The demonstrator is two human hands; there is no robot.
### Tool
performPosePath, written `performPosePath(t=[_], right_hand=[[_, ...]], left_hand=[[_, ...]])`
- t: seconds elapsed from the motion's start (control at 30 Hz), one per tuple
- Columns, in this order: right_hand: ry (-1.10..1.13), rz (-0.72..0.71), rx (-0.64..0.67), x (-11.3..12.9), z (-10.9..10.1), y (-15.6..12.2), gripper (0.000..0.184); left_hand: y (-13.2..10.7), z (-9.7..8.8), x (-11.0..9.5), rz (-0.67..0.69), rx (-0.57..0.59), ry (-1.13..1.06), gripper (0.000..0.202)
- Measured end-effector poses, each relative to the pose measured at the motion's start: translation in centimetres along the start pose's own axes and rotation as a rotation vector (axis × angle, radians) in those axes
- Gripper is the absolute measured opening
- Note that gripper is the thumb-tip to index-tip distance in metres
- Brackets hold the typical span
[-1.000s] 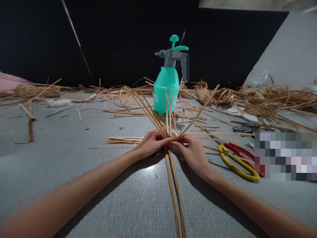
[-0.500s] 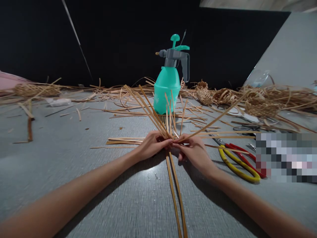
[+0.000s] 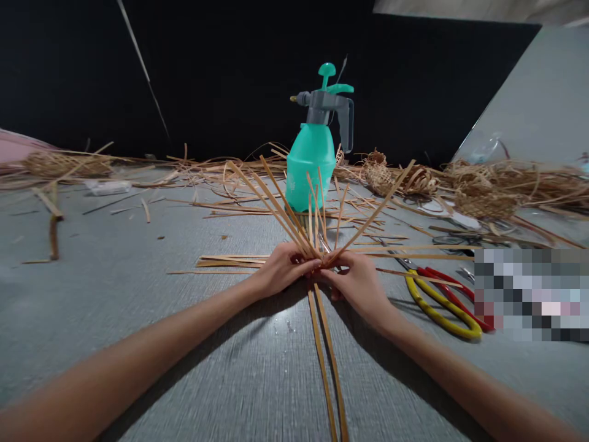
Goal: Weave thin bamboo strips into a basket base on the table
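Note:
Both my hands meet over a bundle of crossing bamboo strips (image 3: 276,202) at the middle of the table. My left hand (image 3: 285,268) pinches the strips where they cross, thumb pointing right. Close beside it, my right hand (image 3: 358,279) is closed on a single bamboo strip (image 3: 381,204) that slants up to the right. Two long strips (image 3: 324,362) run from the crossing toward me, and others stick out left, right and upward. The crossing itself is mostly hidden by my fingers.
A teal spray bottle (image 3: 310,162) stands behind my hands. Scissors with yellow and red handles (image 3: 444,307) lie to the right. Loose strips and small woven pieces (image 3: 488,196) are heaped along the back. A blurred patch (image 3: 534,294) covers something at the right.
The strip at my right hand has swung to a steeper angle, its free end moving up and left. My left hand has hardly moved.

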State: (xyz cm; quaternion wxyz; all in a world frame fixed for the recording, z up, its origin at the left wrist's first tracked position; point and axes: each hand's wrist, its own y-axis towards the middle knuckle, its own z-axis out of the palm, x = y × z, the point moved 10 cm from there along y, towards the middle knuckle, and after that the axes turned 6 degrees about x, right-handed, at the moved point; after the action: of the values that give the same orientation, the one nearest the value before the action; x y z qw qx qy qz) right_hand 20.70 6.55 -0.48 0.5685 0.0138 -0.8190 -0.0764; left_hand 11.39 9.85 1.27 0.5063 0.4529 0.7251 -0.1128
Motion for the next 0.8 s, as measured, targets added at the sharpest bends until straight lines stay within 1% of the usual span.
performPosePath(t=[0.1,0.23,0.37,0.43,0.53,0.67,0.73,0.8], right_hand=[[0.003,0.013,-0.002,-0.1,0.0,0.1,0.015],[-0.005,0.064,0.013,-0.2,0.1,0.2,0.017],[-0.101,0.112,0.003,-0.5,-0.2,0.3,0.019],[-0.134,0.123,0.02,-0.7,-0.1,0.4,0.02],[-0.098,0.124,0.065,-0.8,0.2,0.5,0.018],[-0.011,0.151,0.087,-0.9,0.3,0.5,0.014],[-0.014,0.149,0.075,-0.8,0.2,0.5,0.014],[-0.061,0.13,0.054,-0.6,0.1,0.4,0.014]], left_hand=[[0.0,0.2,0.1,0.014,0.01,-0.015,0.018],[-0.1,-0.1,0.6,-0.022,-0.029,-0.07,0.016],[-0.3,-0.3,0.9,-0.052,-0.065,-0.189,0.017],[-0.4,-0.3,1.2,-0.069,-0.078,-0.261,0.017],[-0.5,-0.5,1.8,-0.121,-0.106,-0.331,0.017],[-0.6,-1.1,2.1,-0.167,-0.166,-0.327,0.016],[-0.5,-1.1,1.9,-0.17,-0.159,-0.293,0.015],[-0.5,-1.0,1.6,-0.171,-0.141,-0.26,0.013]])
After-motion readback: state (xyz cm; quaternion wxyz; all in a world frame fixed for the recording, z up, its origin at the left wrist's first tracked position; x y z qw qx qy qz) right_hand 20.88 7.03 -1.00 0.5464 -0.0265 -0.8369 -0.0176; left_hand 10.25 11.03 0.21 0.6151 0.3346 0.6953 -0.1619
